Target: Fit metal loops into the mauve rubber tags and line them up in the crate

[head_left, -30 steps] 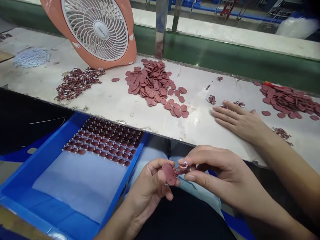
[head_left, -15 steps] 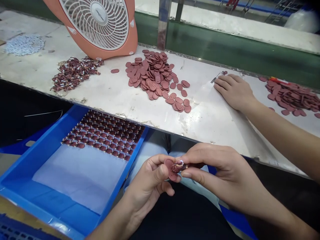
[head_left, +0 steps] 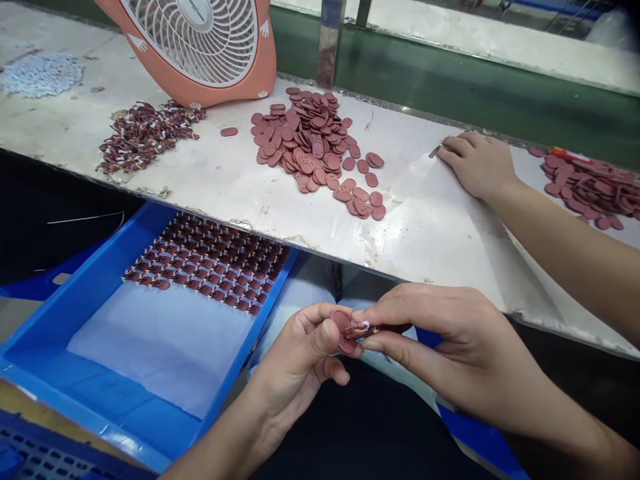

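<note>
Between thumb and fingers, my left hand (head_left: 305,353) holds a reddish-brown oval piece (head_left: 344,331) over my lap. My right hand (head_left: 440,333) pinches a small dark knotted cord (head_left: 365,329) with a white bit, which touches the oval piece. Both hands are close together, just in front of the table edge. Beyond them on the table lies a pile of similar oval pieces (head_left: 313,140). A heap of knotted cords (head_left: 145,137) sits farther left. Rows of joined pieces (head_left: 210,260) lie in the blue tray (head_left: 45,320) at lower left.
An orange fan (head_left: 200,93) stands at the back of the white table (head_left: 410,247). Another person's hand (head_left: 480,163) rests at the right beside a thin metal tool (head_left: 436,151), near a second pile of ovals (head_left: 590,190). White bits (head_left: 43,75) lie far left.
The view has shifted slightly. The oval piece has turned a little in my left hand, while my right hand keeps its pinch. The other person's hand has moved slightly away from the tool's tip.
</note>
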The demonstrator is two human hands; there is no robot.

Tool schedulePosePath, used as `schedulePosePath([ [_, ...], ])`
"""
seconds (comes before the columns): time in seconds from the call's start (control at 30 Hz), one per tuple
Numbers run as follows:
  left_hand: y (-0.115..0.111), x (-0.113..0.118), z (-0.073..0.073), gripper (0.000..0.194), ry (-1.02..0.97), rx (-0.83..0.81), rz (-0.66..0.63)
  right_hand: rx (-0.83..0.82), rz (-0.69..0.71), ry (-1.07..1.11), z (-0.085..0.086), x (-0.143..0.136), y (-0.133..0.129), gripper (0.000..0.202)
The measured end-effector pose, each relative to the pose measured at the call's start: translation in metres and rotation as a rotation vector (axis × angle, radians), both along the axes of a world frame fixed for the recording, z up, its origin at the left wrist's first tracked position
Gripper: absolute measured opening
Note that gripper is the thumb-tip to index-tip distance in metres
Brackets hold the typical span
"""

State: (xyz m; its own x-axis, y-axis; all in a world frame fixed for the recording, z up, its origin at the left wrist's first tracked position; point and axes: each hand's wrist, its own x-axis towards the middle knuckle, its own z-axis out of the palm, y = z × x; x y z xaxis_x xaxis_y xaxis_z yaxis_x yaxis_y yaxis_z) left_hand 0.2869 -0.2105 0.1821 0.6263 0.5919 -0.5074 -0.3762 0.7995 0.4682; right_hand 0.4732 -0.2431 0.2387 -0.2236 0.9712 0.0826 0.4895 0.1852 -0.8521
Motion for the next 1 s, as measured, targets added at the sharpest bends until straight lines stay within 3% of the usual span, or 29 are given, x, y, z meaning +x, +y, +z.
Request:
schedulePosePath([
  [0.5, -0.0006, 0.0011, -0.0016, 0.038, -0.026, -0.011, -0.040, -0.017, 0.061, 0.045, 0.0046, 0.0019, 0.0063, 0.014],
  [1.0, -0.0013, 0.0021, -0.0055, 0.036, 0.004, -0.074, -0.017, -0.022, 0.120, -0.119, 0.0085, 0.0037, 0.0067, 0.014],
])
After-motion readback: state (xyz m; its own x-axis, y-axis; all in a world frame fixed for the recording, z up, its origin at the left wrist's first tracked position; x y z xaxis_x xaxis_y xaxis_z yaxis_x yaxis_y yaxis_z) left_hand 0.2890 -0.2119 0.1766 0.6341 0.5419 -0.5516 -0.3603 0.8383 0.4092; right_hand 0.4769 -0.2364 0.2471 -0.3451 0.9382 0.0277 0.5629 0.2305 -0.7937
